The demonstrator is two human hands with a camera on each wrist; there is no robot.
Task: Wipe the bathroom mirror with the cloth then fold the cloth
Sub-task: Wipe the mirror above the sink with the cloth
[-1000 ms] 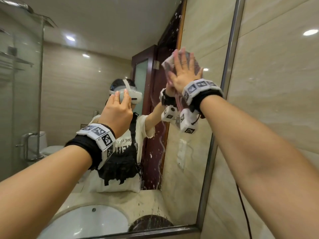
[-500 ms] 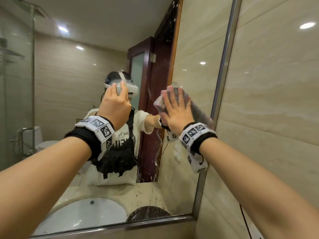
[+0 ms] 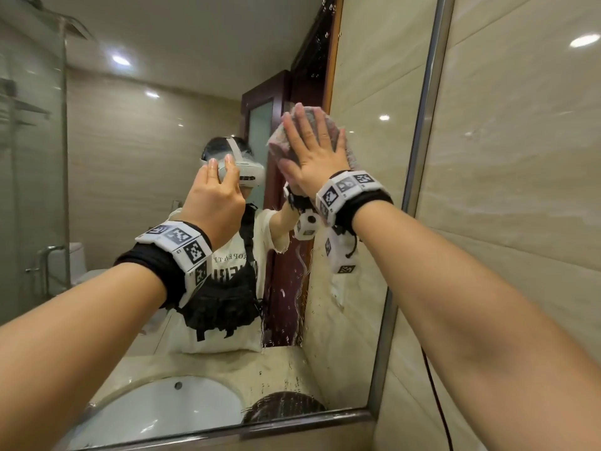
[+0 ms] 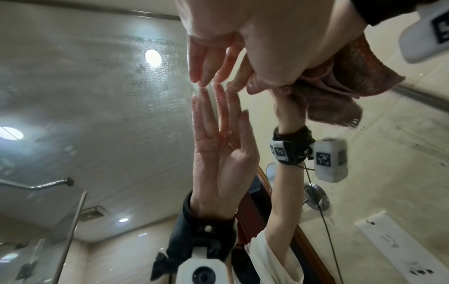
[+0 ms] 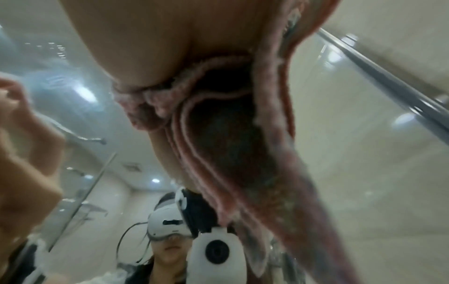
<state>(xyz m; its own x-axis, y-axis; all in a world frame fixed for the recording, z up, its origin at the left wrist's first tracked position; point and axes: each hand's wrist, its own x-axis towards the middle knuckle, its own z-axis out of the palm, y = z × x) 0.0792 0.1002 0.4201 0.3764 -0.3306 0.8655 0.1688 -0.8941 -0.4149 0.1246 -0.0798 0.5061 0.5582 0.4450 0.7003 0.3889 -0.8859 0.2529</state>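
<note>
The bathroom mirror (image 3: 146,164) fills the view ahead, with water streaks near its right side. My right hand (image 3: 313,154) presses a crumpled pink-grey cloth (image 3: 276,143) flat against the glass, fingers straight and spread. Folds of the cloth (image 5: 230,146) hang below that palm (image 5: 145,48) in the right wrist view. To the left and slightly lower, my left hand (image 3: 216,193) leans on the mirror with straight fingers. Its fingertips (image 4: 204,76) touch the glass and hold nothing. The cloth (image 4: 340,86) bunches beside them.
A metal frame (image 3: 419,157) edges the mirror on the right and along the bottom. Beige wall tiles (image 3: 520,190) lie beyond it, with a black cable (image 3: 435,402) hanging down. The mirror reflects a white basin (image 3: 156,415), the counter and a glass shower screen (image 3: 32,157).
My right hand slid the cloth down the glass, then back up and slightly left. The left hand has stayed pressed on the mirror.
</note>
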